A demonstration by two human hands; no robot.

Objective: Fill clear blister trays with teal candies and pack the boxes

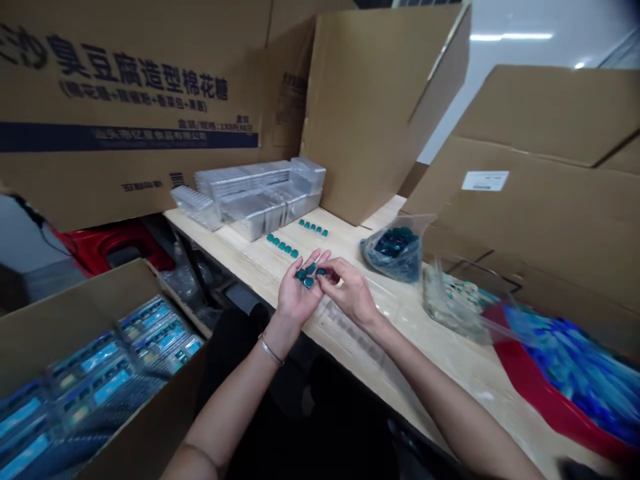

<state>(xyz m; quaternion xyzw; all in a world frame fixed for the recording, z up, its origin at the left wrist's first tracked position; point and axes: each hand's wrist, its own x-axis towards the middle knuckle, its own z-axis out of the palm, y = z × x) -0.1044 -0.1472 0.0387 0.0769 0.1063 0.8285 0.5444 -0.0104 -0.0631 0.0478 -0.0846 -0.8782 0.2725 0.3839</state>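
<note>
My left hand (295,293) is palm up over the table's near edge, fingers cupped under several small teal keycap-like pieces (309,283). Above that palm, my right hand (350,290) pinches one more such dark teal piece (321,271) between thumb and finger. Just beyond my hands on the tabletop lie two short rows of the same pieces, a nearer row (282,245) and a farther row (313,228). To the right of them stands an open clear plastic bag (395,250) filled with dark teal pieces.
Stacked clear plastic trays (260,200) occupy the table's far left. At right are a clear tub (455,300) of pale pieces and a red basin (535,387) of blue items. An open carton (165,413) of packaged goods sits lower left; cardboard boxes (380,107) wall the back.
</note>
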